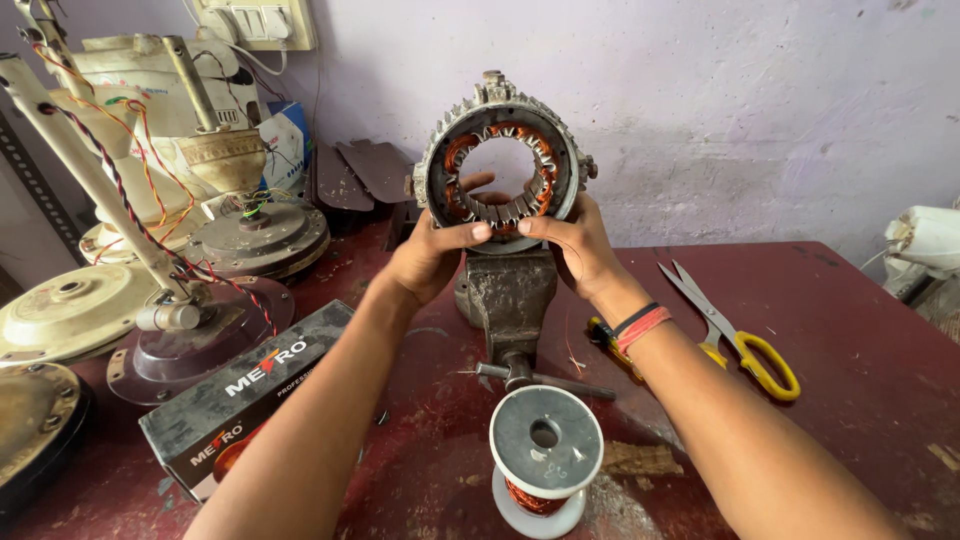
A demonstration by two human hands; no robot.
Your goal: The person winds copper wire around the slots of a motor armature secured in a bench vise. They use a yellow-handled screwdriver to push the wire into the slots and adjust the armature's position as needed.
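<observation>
A round metal stator ring with copper windings inside stands upright on top of a grey bench vise. My left hand grips the ring's lower left rim, thumb across the front and a fingertip showing through the opening. My right hand grips the lower right rim; its wrist wears a red and black band. A spool of copper wire stands on the dark red table just in front of the vise.
Yellow-handled scissors lie right of my right arm. A dark cardboard box lies at the left. Several ceiling fan motors and rods with loose wires crowd the left side. A white object sits at the right edge.
</observation>
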